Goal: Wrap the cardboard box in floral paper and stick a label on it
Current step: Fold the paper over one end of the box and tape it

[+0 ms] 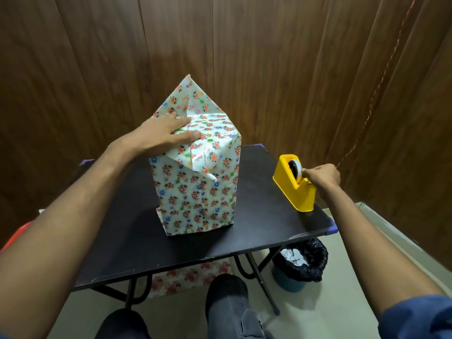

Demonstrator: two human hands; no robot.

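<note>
A tall box covered in floral paper (195, 192) stands upright on the black table (137, 248). Its top flaps are folded over, and one triangular flap still sticks up at the far side. My left hand (163, 134) lies flat on the box's top, fingers straight, pressing the folded paper down. At the table's right edge stands a yellow tape dispenser (293, 185) with a roll of tape in it. My right hand (321, 176) is at the dispenser's front, fingertips pinching the tape end. No label is in view.
A bin lined with a black bag (299, 264) stands on the floor under the table's right corner. A floral sheet (188, 277) lies on the floor beneath the table. Wood-panelled walls close in behind and to the right. My knees are at the table's near edge.
</note>
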